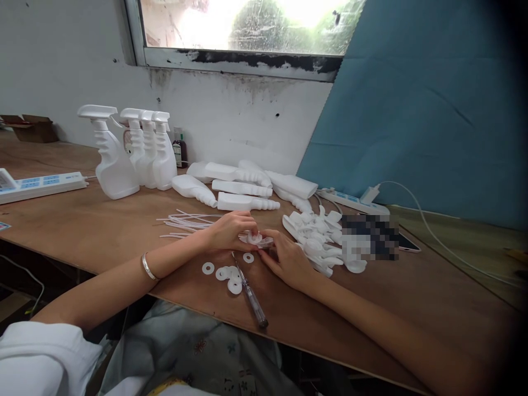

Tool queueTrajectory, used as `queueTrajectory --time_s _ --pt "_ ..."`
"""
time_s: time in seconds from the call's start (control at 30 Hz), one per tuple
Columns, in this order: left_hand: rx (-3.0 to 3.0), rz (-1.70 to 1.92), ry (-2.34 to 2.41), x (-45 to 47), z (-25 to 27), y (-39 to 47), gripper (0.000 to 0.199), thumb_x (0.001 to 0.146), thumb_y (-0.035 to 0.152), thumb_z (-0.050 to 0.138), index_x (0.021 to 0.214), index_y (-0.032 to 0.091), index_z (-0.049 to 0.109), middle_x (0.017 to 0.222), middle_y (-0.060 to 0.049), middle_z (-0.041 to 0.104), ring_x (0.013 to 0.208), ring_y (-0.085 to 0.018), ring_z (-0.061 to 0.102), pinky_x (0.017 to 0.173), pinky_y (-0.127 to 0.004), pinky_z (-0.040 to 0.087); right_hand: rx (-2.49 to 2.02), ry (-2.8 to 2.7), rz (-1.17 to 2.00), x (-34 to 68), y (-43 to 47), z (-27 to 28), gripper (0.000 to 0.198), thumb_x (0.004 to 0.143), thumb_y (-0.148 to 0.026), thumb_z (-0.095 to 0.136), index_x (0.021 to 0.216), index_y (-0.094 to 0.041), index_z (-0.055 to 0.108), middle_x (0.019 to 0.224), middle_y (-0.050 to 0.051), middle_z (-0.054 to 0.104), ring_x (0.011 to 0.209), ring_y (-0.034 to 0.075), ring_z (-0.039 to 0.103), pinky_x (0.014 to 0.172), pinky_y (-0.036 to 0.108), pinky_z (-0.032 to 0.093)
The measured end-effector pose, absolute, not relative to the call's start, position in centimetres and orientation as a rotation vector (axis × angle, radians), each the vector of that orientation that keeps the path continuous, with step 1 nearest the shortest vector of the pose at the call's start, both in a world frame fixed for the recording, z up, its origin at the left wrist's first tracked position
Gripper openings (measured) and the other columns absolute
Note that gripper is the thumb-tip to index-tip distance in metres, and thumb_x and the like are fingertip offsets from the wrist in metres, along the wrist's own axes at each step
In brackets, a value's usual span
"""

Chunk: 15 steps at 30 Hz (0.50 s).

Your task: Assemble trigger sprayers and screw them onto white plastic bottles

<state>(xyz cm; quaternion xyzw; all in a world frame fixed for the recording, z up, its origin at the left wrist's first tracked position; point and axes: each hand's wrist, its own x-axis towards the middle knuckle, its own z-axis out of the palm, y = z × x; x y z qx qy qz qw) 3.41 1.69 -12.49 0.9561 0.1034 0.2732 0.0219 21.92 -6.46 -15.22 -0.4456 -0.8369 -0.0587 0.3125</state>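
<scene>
We grip a white plastic piece (256,238) between the fingers of our left hand (233,226) and right hand (292,262). Nearer us than the fingers lie washers (235,285); rightward, loose spray parts (317,234); beyond, headless bottles (243,201), seemingly left to finish. Farther left, four sprayers (149,159) stand, apparently done.

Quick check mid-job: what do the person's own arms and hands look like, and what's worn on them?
The left hand and right hand are both gloveless. The left forearm wears a narrow silver-coloured bracelet, and a loose white sleeve ends higher up that arm. The right forearm shows no sleeve or jewellery.
</scene>
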Motion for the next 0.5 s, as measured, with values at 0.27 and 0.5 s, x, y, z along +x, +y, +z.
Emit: queueTrajectory --time_s 0.27,0.5 --pt "3.164 0.905 0.320 3.27 -13.05 1.91 0.030 0.078 0.045 0.053 0.081 0.016 0.053 0.079 -0.005 0.059 0.076 -0.018 0.052 0.071 -0.028 0.036 -1.182 -2.213 -0.148 21.98 -6.41 -15.31 0.030 0.081 -0.018 0.048 0.109 -0.021 0.039 0.100 0.007 0.059 0.091 0.023 0.060 0.076 0.039 0.050" --pt "3.100 0.892 0.421 3.24 -12.62 1.58 0.030 0.078 0.046 0.054 0.072 0.016 0.052 0.079 -0.004 0.058 0.077 -0.017 0.052 0.070 -0.027 0.035 -1.181 -2.223 -0.157 22.01 -6.34 -15.36 0.032 0.081 -0.018 0.047 0.112 -0.021 0.039 0.101 0.008 0.059 0.090 0.023 0.059 0.075 0.039 0.051"
